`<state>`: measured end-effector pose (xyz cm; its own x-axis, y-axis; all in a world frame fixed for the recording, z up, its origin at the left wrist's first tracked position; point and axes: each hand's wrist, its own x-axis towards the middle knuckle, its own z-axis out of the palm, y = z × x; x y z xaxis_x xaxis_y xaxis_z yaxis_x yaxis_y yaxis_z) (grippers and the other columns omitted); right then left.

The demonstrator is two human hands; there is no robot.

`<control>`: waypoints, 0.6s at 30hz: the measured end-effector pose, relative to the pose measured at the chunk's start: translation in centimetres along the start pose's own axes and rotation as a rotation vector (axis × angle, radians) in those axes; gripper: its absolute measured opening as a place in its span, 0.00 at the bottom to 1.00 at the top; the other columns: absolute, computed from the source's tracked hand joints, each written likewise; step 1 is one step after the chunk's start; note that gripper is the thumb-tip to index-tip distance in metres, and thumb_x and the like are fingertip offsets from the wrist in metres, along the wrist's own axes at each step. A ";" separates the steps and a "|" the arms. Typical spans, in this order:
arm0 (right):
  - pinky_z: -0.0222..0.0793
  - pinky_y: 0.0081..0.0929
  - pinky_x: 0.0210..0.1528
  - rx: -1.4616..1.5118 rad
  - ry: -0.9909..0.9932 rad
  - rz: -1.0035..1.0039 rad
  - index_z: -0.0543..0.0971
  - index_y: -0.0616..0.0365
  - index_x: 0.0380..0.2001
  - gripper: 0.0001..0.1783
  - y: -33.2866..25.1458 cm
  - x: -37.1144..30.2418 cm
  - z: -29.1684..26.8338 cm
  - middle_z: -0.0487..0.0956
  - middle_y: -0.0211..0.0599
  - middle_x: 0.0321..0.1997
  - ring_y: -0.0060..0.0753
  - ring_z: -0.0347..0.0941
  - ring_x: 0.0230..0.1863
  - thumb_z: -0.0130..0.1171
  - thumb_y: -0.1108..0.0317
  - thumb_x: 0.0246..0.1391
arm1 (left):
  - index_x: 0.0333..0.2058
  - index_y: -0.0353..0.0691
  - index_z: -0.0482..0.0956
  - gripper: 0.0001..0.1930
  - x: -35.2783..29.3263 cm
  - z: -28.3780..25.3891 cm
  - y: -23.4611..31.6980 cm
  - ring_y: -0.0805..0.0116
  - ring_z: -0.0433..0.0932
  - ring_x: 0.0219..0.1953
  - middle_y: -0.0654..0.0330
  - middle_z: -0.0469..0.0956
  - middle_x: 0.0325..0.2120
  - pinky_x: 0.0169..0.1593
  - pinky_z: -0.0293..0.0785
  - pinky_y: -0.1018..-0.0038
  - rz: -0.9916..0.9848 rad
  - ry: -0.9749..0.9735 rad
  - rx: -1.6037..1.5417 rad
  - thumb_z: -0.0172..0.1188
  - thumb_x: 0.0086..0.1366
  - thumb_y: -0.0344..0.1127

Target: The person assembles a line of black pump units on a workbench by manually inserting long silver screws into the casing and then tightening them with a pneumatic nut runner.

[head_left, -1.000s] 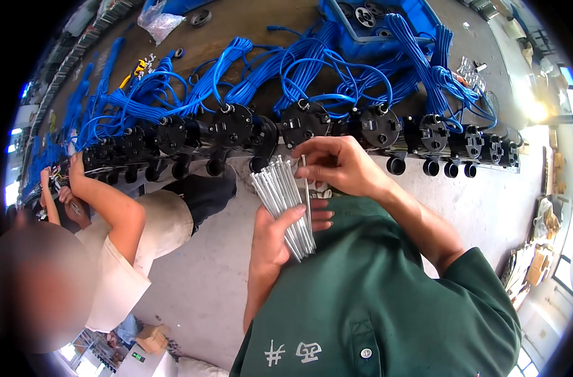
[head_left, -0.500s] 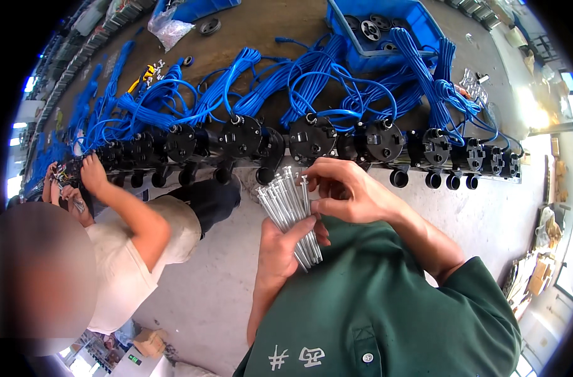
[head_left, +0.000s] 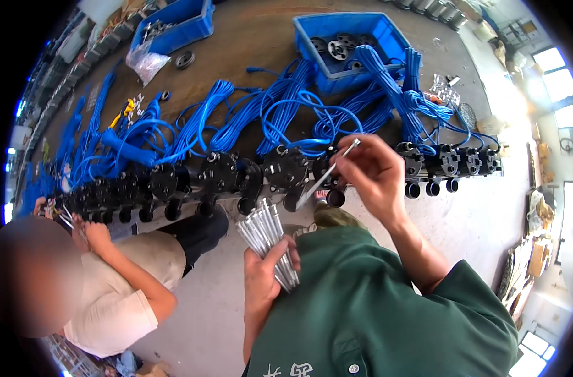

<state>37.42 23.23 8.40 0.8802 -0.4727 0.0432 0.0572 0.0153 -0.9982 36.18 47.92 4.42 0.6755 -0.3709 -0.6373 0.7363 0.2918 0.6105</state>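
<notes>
My left hand (head_left: 262, 278) is closed round a bundle of long silver bolts (head_left: 260, 231), their heads fanned out at the top. Between the thumb and fingers of my right hand (head_left: 377, 179) is a single long bolt (head_left: 320, 183), tilted with its head up to the right. That hand is over a row of black round-ended motor housings (head_left: 286, 168) along the bench edge, and it covers part of one. A black housing (head_left: 218, 173) stands to the left of it, and short black pipe ends hang below the row.
Coiled blue cables (head_left: 201, 119) lie behind the housings. A blue bin (head_left: 336, 78) holds black wheels; another blue bin (head_left: 198, 28) stands far left on the bench (head_left: 248, 38). At left, a co-worker's arm (head_left: 132, 270) reaches to the row.
My right hand has drawn one bolt from the bundle and moved up and right with it. The left hand still grips the rest, and the view has shifted.
</notes>
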 end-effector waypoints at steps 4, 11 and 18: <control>0.79 0.22 0.34 -0.372 0.098 -0.322 0.80 0.61 0.45 0.12 1.0 2.9 -1.4 0.86 0.39 0.34 0.22 0.85 0.32 0.65 0.78 0.57 | 0.50 0.25 0.75 0.15 -0.1 -0.4 -0.1 0.65 0.78 0.26 0.51 0.80 0.32 0.25 0.72 0.70 0.005 0.004 -0.053 0.59 0.66 0.25; 0.75 0.24 0.27 -0.566 -0.024 -0.495 0.82 0.60 0.39 0.07 4.1 4.9 -0.7 0.83 0.39 0.29 0.30 0.81 0.23 0.65 0.77 0.56 | 0.44 0.30 0.73 0.11 0.3 -0.1 0.6 0.62 0.78 0.26 0.48 0.79 0.34 0.24 0.71 0.69 -0.019 -0.051 -0.041 0.60 0.65 0.26; 0.74 0.30 0.27 -0.615 -0.092 -0.589 0.81 0.59 0.37 0.08 4.1 5.6 -0.8 0.82 0.38 0.28 0.40 0.80 0.25 0.66 0.76 0.53 | 0.45 0.30 0.74 0.12 0.1 0.0 0.2 0.62 0.78 0.26 0.49 0.79 0.34 0.24 0.72 0.68 -0.021 -0.037 -0.080 0.61 0.64 0.26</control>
<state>42.20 19.94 4.52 0.8236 -0.1794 0.5381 0.2747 -0.7039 -0.6550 36.40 47.95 4.42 0.6587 -0.4097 -0.6311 0.7524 0.3521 0.5568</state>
